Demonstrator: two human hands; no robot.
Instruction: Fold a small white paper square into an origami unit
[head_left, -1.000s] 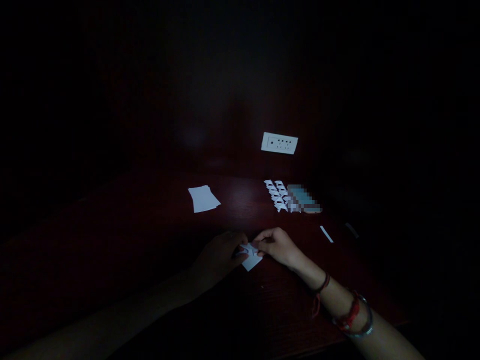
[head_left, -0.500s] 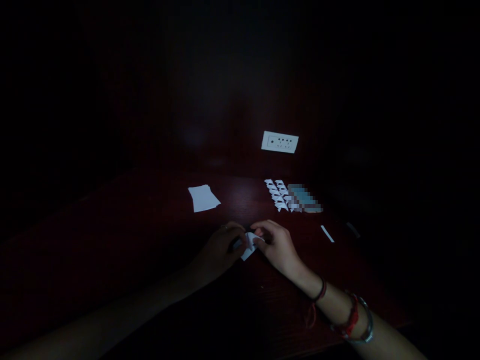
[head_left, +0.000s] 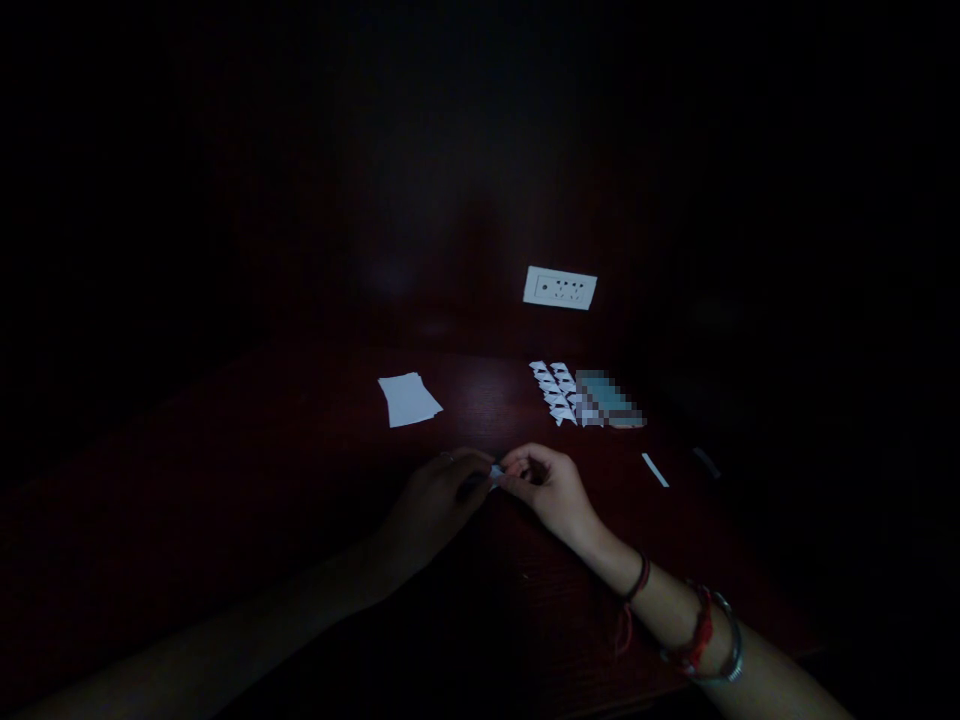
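Note:
The scene is very dark. My left hand (head_left: pixel 435 500) and my right hand (head_left: pixel 547 487) meet over a dark red wooden table (head_left: pixel 262 480). Both pinch a small white piece of paper (head_left: pixel 496 472), now mostly hidden between the fingers. A ring shows on my left hand. My right wrist wears red thread bands and a metal bangle (head_left: pixel 712 640).
A small stack of white paper sheets (head_left: pixel 409 399) lies at the back left of the hands. Several folded white paper pieces (head_left: pixel 553 390) sit in rows beside a blurred bluish object (head_left: pixel 609 400). A white strip (head_left: pixel 655 469) lies to the right. A white wall socket (head_left: pixel 560 288) is behind.
The white paper lay flat and showed plainly under my fingers; it has since been gathered up between both hands, which moved slightly away from me, and only a sliver shows.

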